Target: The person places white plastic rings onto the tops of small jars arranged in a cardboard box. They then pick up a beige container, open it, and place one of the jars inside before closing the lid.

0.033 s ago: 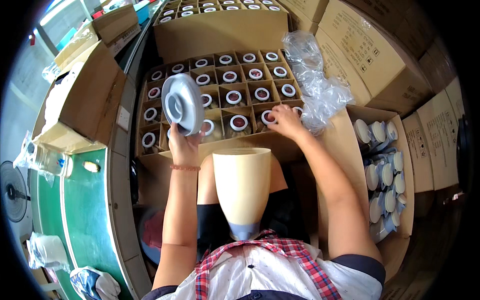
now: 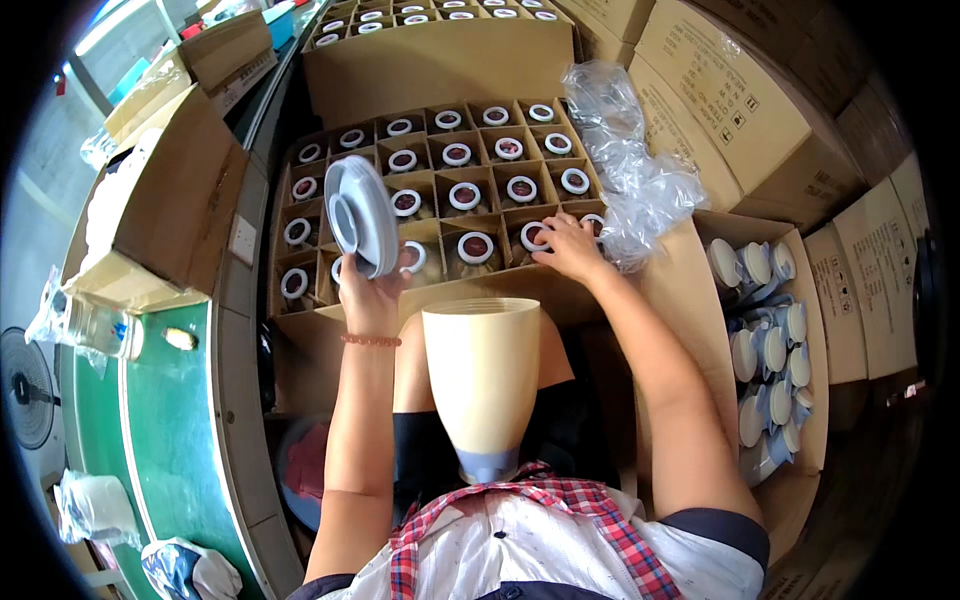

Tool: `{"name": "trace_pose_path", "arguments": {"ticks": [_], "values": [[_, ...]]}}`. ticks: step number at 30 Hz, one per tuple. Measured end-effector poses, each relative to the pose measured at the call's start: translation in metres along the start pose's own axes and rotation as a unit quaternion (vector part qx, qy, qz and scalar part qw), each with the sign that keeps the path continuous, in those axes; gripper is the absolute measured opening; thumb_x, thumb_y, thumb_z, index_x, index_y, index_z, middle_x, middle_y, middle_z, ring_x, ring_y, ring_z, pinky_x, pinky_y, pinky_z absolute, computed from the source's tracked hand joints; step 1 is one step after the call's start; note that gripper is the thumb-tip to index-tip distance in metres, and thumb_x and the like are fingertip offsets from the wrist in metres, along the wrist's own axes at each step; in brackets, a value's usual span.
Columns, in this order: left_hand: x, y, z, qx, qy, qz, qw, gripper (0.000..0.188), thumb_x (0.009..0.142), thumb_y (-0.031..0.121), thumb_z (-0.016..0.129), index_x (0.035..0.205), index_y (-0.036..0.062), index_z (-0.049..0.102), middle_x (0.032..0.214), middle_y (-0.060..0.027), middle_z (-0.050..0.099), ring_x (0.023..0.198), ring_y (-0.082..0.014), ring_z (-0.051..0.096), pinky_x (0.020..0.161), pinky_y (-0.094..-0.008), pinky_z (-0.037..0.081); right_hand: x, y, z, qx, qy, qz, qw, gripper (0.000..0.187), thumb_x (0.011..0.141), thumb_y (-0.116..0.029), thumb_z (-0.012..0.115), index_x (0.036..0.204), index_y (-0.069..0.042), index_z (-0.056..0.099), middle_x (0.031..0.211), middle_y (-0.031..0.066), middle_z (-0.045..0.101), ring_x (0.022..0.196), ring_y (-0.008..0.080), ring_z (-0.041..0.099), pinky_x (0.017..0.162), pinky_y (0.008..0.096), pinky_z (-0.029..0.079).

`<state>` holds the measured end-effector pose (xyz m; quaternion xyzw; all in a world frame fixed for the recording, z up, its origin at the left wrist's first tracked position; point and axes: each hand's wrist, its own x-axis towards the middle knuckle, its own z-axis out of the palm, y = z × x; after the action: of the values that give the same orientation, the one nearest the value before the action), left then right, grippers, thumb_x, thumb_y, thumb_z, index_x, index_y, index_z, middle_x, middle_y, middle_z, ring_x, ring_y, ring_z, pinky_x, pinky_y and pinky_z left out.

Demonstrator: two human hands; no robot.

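My left hand holds up a grey round lid with a stepped ring in its middle, tilted nearly on edge. In front of me is a divided carton whose cells hold several pieces with white rings and dark red centres. My right hand reaches over the carton's near right corner. Its fingers curl at a white-ringed piece there, partly covering it; how firm the grip is stays hidden. Between my thighs rests a cream tapered container, wide opening up, with a grey-blue narrow end.
Clear plastic wrap lies along the carton's right side. An open box of grey and cream parts stands right, beside stacked cartons. Left is a green-topped table with a clear jar and an open carton.
The grey lid in my left hand has turned slightly more edge-on and dipped a little. My right hand has barely shifted, staying at the same carton corner.
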<state>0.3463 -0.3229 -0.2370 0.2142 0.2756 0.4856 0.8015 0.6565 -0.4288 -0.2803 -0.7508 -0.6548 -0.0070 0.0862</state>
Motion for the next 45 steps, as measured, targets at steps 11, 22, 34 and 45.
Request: {"name": "trace_pose_path", "arguments": {"ticks": [11, 22, 34, 45], "values": [[0.025, -0.027, 0.004, 0.013, -0.124, -0.175, 0.977, 0.050, 0.097, 0.041, 0.028, 0.122, 0.0039, 0.050, 0.119, -0.0260, 0.059, 0.090, -0.0310, 0.066, 0.074, -0.0369, 0.055, 0.004, 0.022, 0.022, 0.074, 0.027, 0.005, 0.997, 0.025, 0.079, -0.036, 0.067, 0.089, -0.014, 0.072, 0.122, 0.0138, 0.056, 0.123, 0.0303, 0.043, 0.106, 0.0639, 0.013], [0.033, -0.016, 0.040, 0.063, -0.182, -0.225, 0.955, 0.066, 0.097, 0.056, 0.024, 0.147, 0.0144, 0.017, 0.134, -0.0301, 0.042, 0.112, -0.0417, 0.055, 0.087, -0.0483, 0.053, 0.027, -0.094, -0.196, -0.072, 0.228, -0.338, 0.910, 0.017, 0.078, -0.027, 0.066, 0.083, -0.011, 0.065, 0.111, 0.0089, 0.057, 0.116, 0.0252, 0.049, 0.105, 0.0550, 0.029], [0.040, -0.025, 0.040, -0.068, -0.193, -0.162, 0.965, 0.066, 0.097, 0.053, 0.016, 0.131, 0.0044, 0.046, 0.129, -0.0157, 0.054, 0.117, -0.0299, 0.053, 0.101, -0.0448, 0.044, 0.015, -0.116, -0.133, -0.042, 0.202, -0.407, 0.890, 0.059, 0.077, -0.051, 0.066, 0.126, -0.021, 0.050, 0.138, 0.0101, 0.046, 0.120, 0.0234, 0.050, 0.107, 0.0522, 0.027], [0.041, -0.034, 0.034, 0.013, -0.162, -0.108, 0.981, 0.072, 0.096, 0.059, 0.018, 0.135, 0.0032, 0.040, 0.131, -0.0134, 0.052, 0.117, -0.0256, 0.053, 0.099, -0.0414, 0.045, 0.062, -0.073, -0.071, 0.565, -0.024, 0.059, 0.823, 0.074, 0.090, -0.047, 0.055, 0.143, -0.004, 0.026, 0.144, 0.0160, 0.035, 0.124, 0.0271, 0.044, 0.099, 0.0405, 0.039]]}}
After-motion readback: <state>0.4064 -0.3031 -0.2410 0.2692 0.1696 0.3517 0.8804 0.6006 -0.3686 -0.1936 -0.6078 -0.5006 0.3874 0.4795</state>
